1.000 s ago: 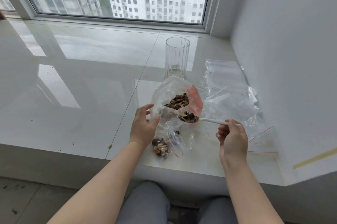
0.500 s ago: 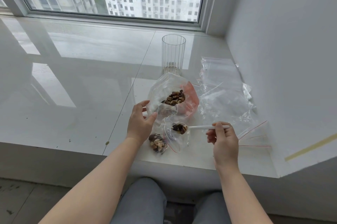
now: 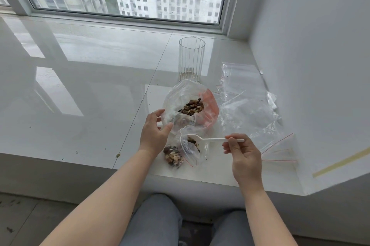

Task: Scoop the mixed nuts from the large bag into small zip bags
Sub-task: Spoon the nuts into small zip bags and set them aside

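The right hand (image 3: 243, 154) pinches the handle of a white plastic spoon (image 3: 208, 140), whose bowl is inside the mouth of a small clear zip bag (image 3: 188, 151). The left hand (image 3: 155, 131) holds this bag's rim, just in front of the large clear bag of mixed nuts (image 3: 190, 105) on the glossy white tabletop (image 3: 90, 89).

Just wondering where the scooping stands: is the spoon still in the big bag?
No, the spoon, held by the right hand, has its bowl inside the small bag.

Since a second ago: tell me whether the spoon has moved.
Yes. The spoon has come toward the sill's near edge, away from the glass and the large bag, and its bowl now sits in the small bag.
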